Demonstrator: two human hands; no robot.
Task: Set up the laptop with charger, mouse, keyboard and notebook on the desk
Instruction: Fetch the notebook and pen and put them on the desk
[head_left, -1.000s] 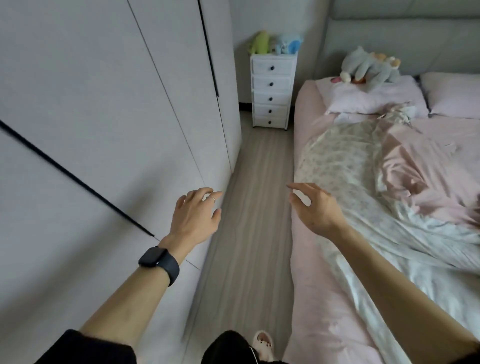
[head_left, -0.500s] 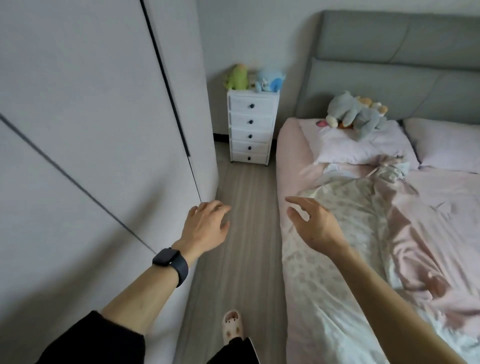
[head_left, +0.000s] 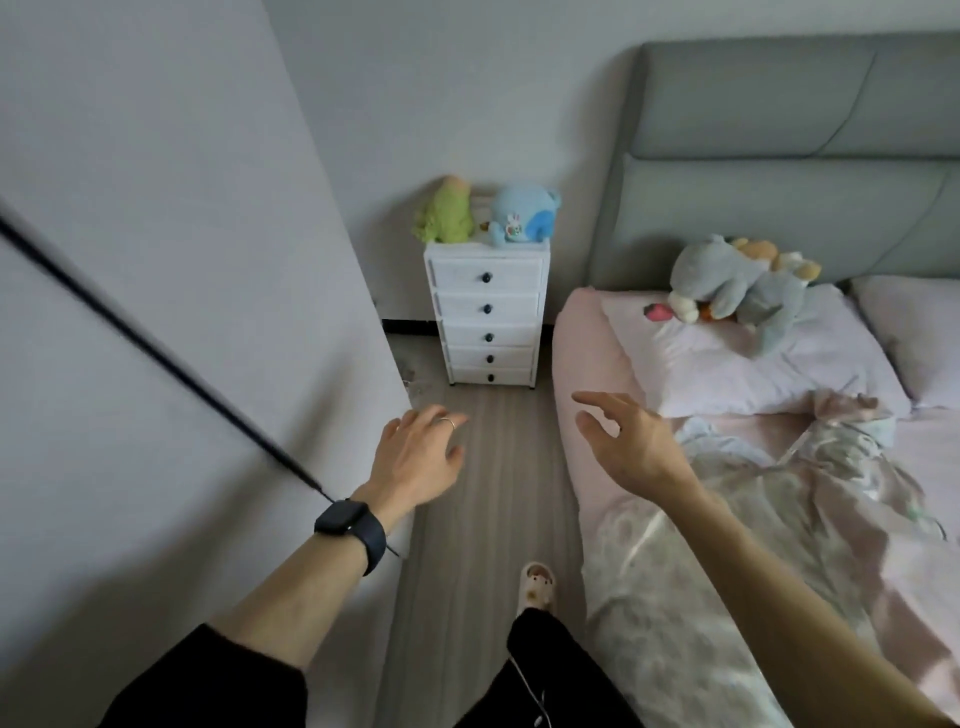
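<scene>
Both the left hand (head_left: 421, 457) and the right hand (head_left: 631, 449) are held out, spread wide and empty. The drawer unit (head_left: 488, 317) is now seen nearer than a second earlier, so an approach is probably underway. No laptop or desk is shown.

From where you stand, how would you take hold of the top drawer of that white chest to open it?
Grip the small dark knob at the centre of the top drawer front of the white chest, coming straight at it from the aisle side. It is the only protruding part on the flat face, so pinch it with fingertips. The left hand and right hand are both empty.
</scene>
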